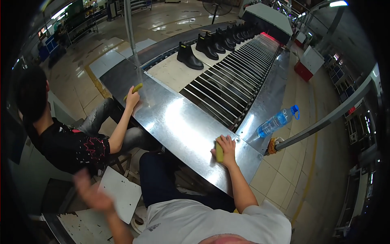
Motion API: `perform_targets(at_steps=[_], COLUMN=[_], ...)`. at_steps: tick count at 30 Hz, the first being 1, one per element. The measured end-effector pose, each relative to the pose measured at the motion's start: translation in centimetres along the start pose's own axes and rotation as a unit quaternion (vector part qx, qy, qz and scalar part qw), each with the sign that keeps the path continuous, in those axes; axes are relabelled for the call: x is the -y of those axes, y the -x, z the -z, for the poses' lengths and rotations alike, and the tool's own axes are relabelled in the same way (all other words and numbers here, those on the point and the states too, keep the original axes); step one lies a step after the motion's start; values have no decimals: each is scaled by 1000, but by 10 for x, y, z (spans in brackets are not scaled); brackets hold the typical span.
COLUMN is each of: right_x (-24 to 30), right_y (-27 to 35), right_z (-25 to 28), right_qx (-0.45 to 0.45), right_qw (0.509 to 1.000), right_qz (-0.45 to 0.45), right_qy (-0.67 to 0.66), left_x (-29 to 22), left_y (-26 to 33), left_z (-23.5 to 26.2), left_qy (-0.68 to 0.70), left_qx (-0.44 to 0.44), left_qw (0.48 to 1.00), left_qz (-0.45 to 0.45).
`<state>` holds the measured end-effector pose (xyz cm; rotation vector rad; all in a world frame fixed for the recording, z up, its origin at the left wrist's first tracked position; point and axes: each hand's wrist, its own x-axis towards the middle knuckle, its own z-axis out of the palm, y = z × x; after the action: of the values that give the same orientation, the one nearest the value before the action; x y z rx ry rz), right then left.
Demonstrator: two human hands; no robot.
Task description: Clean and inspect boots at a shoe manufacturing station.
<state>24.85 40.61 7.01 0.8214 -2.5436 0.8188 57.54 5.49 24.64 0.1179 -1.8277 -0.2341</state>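
Note:
My right hand point(228, 149) rests on the metal tabletop point(178, 118) near its right end, fingers closed around a yellow-green block point(219, 152) that looks like a sponge. Off to the left, my left hand point(93, 194) is raised above a white board point(118, 191). It is blurred by motion, but its fingers look stretched out and nothing shows in it. Beyond the tabletop, a black ankle boot point(189, 57) stands on a pale strip of the conveyor. Several more black boots point(219, 41) stand in a row behind it.
A co-worker sits at my left; their hand point(132, 97) holds a similar yellow-green block point(138, 87) at the table's far left. A blue water bottle point(278, 121) stands by the right edge. The roller conveyor point(231, 85) runs away toward a hooded machine point(268, 20). A slanting metal post point(329, 116) is at right.

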Motion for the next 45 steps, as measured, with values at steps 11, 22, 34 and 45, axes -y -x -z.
perform_targets(at_steps=[11,22,34,45], right_x=[-3,35,56,61], right_y=[-1,2,-8,-12], right_z=[3,-7,-30,-17], right_qx=[114,187,66,28], right_qw=[993,979,993,984], right_qz=[1,42,-11,126], right_qy=[-19,66,-98,-126], left_x=[-37,-47,-50,-47], left_y=[113,103,99,114], left_z=[-262,-347,-349,-355], left_qy=[329,255,305,267], left_qx=[320,527,472,434], left_qw=[887,797,825,861], left_qz=[56,-149,-67,-14])
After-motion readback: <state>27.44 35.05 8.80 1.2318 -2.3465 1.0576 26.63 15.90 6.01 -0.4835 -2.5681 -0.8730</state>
